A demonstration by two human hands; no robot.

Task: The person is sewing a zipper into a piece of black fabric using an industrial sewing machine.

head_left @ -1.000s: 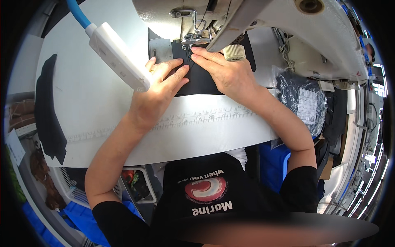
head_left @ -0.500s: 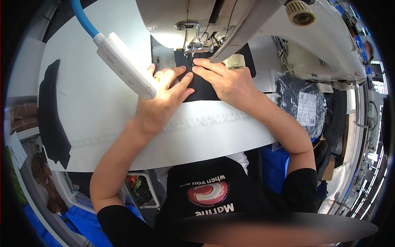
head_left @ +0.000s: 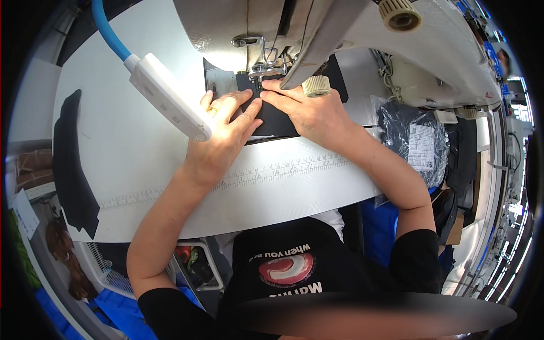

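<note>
A piece of black fabric (head_left: pixel 277 122) lies flat under the presser foot (head_left: pixel 259 72) of a white sewing machine (head_left: pixel 215 28). My left hand (head_left: pixel 218 127) rests on the fabric's left part, fingers spread and stretched toward the foot. A ring shows on one of its fingers. From the right, my right hand (head_left: pixel 314 116) lies flat on the same fabric, its fingertips beside the foot and close to the left hand's. Both hands press from above without gripping. The needle tip is too small to make out. A white lamp (head_left: pixel 170 96) hides part of the left hand's back.
Along the white table (head_left: pixel 141 170) runs a printed ruler scale (head_left: pixel 272 175). Another black fabric piece (head_left: pixel 73 164) lies at the left edge. A clear bag with dark contents (head_left: pixel 396 133) sits at the right. A cream knob (head_left: pixel 316 86) overhangs my right hand.
The whole view has shifted slightly. The fabric's near edge sits a little farther toward the machine, showing a dark gap in the table. Both hands keep nearly the same pose on it.
</note>
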